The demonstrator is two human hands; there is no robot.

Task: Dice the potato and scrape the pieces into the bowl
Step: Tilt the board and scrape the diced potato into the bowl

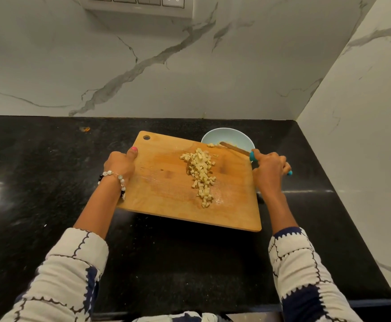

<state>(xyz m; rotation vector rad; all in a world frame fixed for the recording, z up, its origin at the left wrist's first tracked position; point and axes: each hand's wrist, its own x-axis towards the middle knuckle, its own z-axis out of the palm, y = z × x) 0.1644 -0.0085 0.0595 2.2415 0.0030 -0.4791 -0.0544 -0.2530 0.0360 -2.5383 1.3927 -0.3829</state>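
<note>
Right hand [270, 166] grips the teal handle of a knife [235, 148], whose blade reaches left and away so that its tip lies at the rim of the pale bowl [230, 135]. Left hand [120, 162] clasps the far left edge of the wooden cutting board [166, 182], thumb on top, and seems to tilt the board's far right corner over the bowl. Diced potato [201, 173] lies in a heap whose long axis runs from near to far along the right half of the board, just left of the knife hand, its far end close to the bowl. A few pieces already sit at the bowl's edge. Sweeping the heap away toward that corner looks like the coming move, on the black counter [50, 182].
</note>
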